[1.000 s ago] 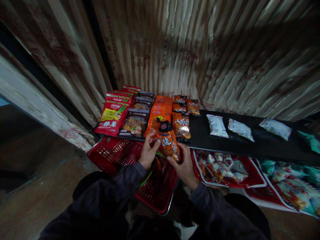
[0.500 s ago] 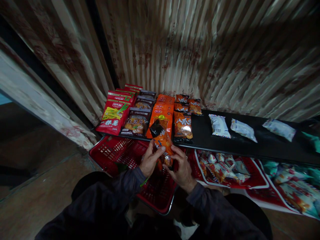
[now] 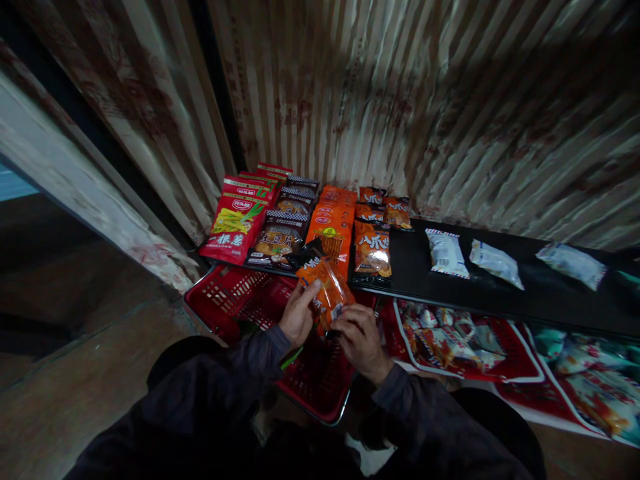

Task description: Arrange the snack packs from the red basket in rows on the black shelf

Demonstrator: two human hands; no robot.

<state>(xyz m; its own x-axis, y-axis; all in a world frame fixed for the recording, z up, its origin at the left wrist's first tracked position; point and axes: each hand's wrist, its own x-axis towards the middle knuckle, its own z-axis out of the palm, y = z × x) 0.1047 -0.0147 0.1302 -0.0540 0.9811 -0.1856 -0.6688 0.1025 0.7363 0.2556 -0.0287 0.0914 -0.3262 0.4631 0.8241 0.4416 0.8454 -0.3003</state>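
Note:
Between my hands, above a red basket [image 3: 313, 390], is an orange and black snack bag [image 3: 327, 287], tilted with its black end toward the shelf. My left hand [image 3: 299, 313] is closed on its left side, the thumb lying across the front. At its lower right edge, my right hand [image 3: 361, 337] pinches the wrapper with bent fingers. Just beyond stand similar orange snack bags [image 3: 373, 253] and a taller orange packet [image 3: 331, 230] on the black shelf [image 3: 407, 263]. Brown potato-chip bags [image 3: 279, 240] and red packets [image 3: 235, 227] line its left end.
Several white bags [image 3: 447, 253] lie spaced along the shelf's right part. Beneath it sits a red basket of snack bags [image 3: 453, 343], with more green and white bags [image 3: 597, 387] farther right. Behind the shelf hangs a pleated curtain [image 3: 320, 93]. A black post [image 3: 217, 87] rises at left.
The snack bag has turned so more of its orange face and clear window show. My right fingers have shifted to its lower edge. The whole view has moved slightly.

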